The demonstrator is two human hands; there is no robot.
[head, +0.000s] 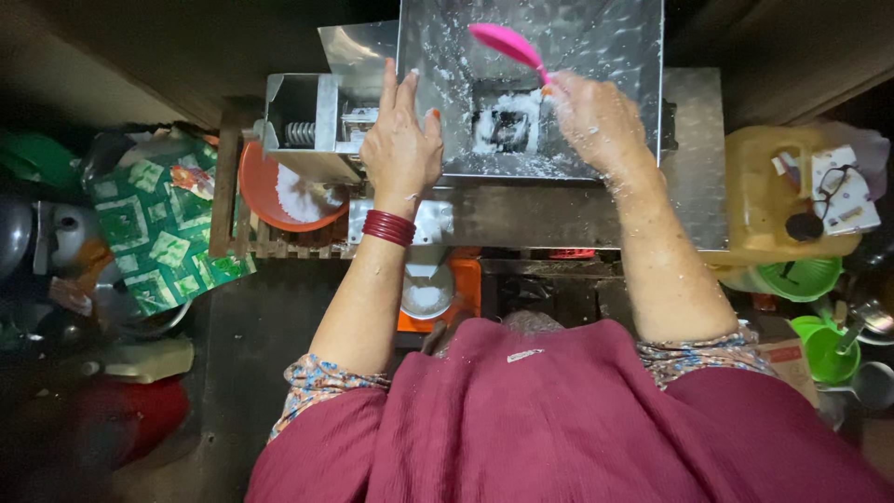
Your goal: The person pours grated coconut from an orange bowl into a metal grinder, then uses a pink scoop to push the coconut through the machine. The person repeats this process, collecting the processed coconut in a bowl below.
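Steel hopper (615,56) of grating machine as landmark. Left hand (402,140) flat, fingers spread, on hopper's near-left edge. Right hand (596,116) grips pink spoon (507,42) over central opening. White gratings (507,126) cling inside; 1 orange bowl (265,200) left of hopper part-filled.

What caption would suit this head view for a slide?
Left hand flat on a metal hopper, right hand holding a pink spoon above its white-flecked opening; orange bowl beside.

The pink spoon (507,42) is motion-blurred, and the hopper (596,56) is cut off at the top edge.
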